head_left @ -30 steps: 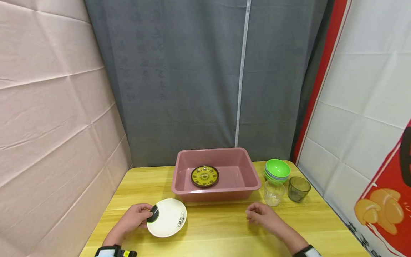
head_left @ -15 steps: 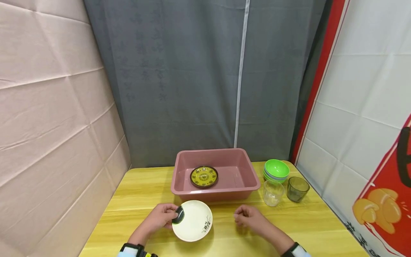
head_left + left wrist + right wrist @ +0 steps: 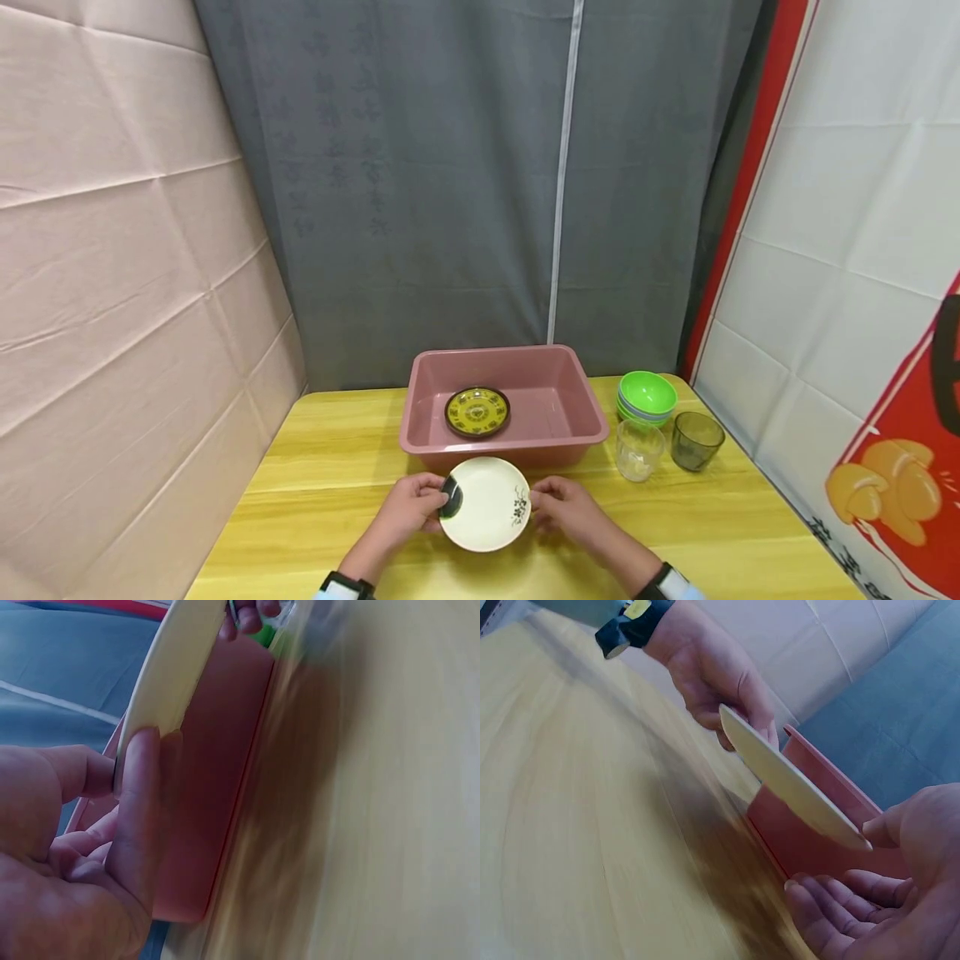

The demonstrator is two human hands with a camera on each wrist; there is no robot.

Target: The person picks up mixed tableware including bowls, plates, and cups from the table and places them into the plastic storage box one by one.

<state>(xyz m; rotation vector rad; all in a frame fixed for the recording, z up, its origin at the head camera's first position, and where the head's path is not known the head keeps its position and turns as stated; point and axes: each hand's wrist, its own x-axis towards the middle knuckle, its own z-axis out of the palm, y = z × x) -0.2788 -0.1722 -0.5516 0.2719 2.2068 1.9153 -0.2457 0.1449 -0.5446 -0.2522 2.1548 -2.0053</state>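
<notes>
A white plate (image 3: 489, 510) with a dark patch at its left and a small floral print at its right is held up over the table, tilted. My left hand (image 3: 411, 506) pinches its left rim at the dark patch, thumb on one face and fingers on the other. At the opposite rim is my right hand (image 3: 567, 512). In the right wrist view that hand's thumb tip meets the edge of the plate (image 3: 791, 780), while its other fingers (image 3: 821, 911) lie below, spread apart from the underside.
Just behind the plate stands a pink basin (image 3: 540, 400) with a yellow patterned plate (image 3: 477, 412) inside. To its right are stacked bowls (image 3: 648, 394), green on top, a clear glass (image 3: 640, 452) and a smoky glass (image 3: 697, 442). A grey curtain (image 3: 420, 192) hangs behind the table.
My left hand has carried the white plate rightward to the front of the basin. My right hand has moved left and now meets the plate's right rim.
</notes>
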